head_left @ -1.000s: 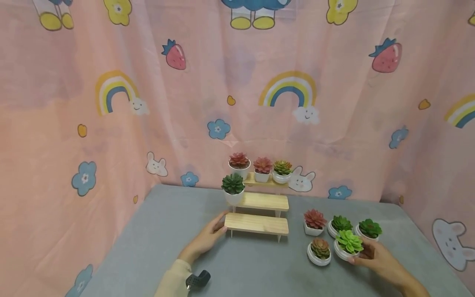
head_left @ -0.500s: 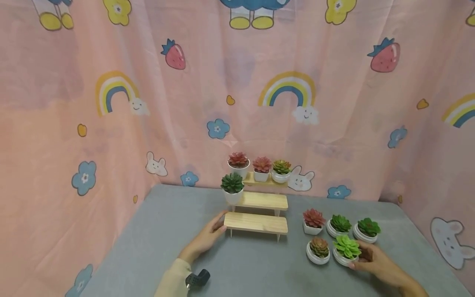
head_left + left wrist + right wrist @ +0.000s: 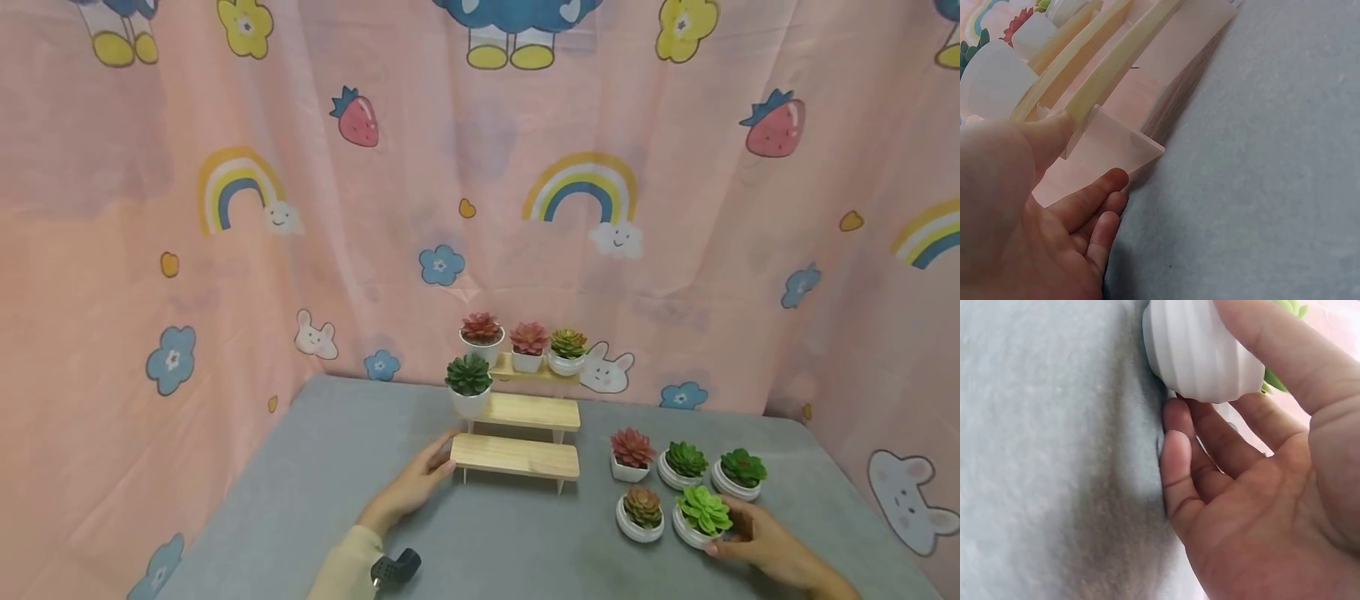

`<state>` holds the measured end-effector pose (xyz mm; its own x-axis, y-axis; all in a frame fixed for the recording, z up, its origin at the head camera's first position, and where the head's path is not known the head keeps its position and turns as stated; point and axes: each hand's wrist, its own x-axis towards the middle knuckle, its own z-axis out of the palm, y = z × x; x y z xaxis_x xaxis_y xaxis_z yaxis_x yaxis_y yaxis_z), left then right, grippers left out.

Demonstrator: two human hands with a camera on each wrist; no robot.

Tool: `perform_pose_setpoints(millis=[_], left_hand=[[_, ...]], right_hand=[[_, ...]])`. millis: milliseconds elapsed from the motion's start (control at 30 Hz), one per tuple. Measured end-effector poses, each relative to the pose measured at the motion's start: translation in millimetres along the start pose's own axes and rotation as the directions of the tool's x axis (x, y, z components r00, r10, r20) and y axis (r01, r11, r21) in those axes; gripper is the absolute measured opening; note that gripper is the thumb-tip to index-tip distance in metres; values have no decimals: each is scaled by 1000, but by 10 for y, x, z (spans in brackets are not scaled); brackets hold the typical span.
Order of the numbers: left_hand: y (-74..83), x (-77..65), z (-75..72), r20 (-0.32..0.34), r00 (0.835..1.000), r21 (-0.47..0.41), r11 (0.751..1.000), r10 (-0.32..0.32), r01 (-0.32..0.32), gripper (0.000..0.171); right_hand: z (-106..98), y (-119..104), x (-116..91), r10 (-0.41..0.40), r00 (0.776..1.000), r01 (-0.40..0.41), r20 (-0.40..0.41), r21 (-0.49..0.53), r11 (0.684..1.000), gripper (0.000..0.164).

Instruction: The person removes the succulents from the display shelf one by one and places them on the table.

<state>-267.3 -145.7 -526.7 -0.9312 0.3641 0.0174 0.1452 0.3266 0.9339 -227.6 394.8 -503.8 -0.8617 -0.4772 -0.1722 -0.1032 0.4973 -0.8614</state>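
1. Bright green succulent (image 3: 703,510) in a round, ribbed white pot: it is on the gray table (image 3: 517,542), front right of a cluster of potted plants.
2. The right hand (image 3: 765,543) grips this pot – thumb along one side, fingers round the other.
3. The left hand (image 3: 411,487) rests at the left end of a wooden three-tier stand (image 3: 516,455); its thumb touches the lowest board, its other fingers extended loosely beside a translucent leg (image 3: 1107,144) – touching, not clenched.
4. Beside the gripped pot, a brownish-red succulent (image 3: 642,505) sits in a low round white pot.
5. Behind these, a red succulent (image 3: 632,448) fills a square white pot, and two green succulents, one left (image 3: 686,458) and one right (image 3: 742,467), fill round white pots.
6. On the middle tier's left end, a white pot holds a dark green succulent (image 3: 468,375).
7. The top tier bears a dark red succulent (image 3: 482,327), a pinkish-red succulent (image 3: 528,337) and a yellow-green succulent (image 3: 567,342), each in a white pot.
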Motion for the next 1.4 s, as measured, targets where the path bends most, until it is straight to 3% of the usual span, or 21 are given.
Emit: perform_pose_setpoints(millis=[100, 233, 400, 600, 733, 933, 1200, 1400], left_hand=[[3, -10, 9, 2, 1000, -13, 1000, 4, -4, 63], [21, -4, 14, 2, 1000, -23, 1000, 2, -2, 63], [20, -2, 15, 5, 1000, -15, 1000, -10, 10, 63], [13, -10, 12, 9, 1000, -14, 1000, -19, 19, 63], [34, -19, 12, 5, 1000, -19, 1000, -17, 17, 63], [60, -18, 10, -8, 1000, -12, 1000, -14, 14, 62], [43, -11, 13, -6, 1000, -1, 1000, -26, 26, 64], [19, -1, 14, -8, 1000, -12, 999, -30, 30, 62]], right_hand=[[-9, -10, -9, 20, 1000, -20, 18, 10, 1000, 76], [-30, -67, -32, 58, 998, -58, -5, -52, 997, 76], [-43, -186, -79, 78, 993, -91, -94, -143, 986, 72], [-44, -343, -151, 117, 972, -149, -202, -149, 978, 71], [-19, -462, -191, 38, 947, -106, -318, -198, 974, 66], [69, -667, -188, -98, 880, -13, -464, -230, 973, 61], [196, -977, -76, -149, 838, 16, -524, -251, 968, 55], [278, -1223, 81, -263, 822, 142, -505, -266, 953, 47]])
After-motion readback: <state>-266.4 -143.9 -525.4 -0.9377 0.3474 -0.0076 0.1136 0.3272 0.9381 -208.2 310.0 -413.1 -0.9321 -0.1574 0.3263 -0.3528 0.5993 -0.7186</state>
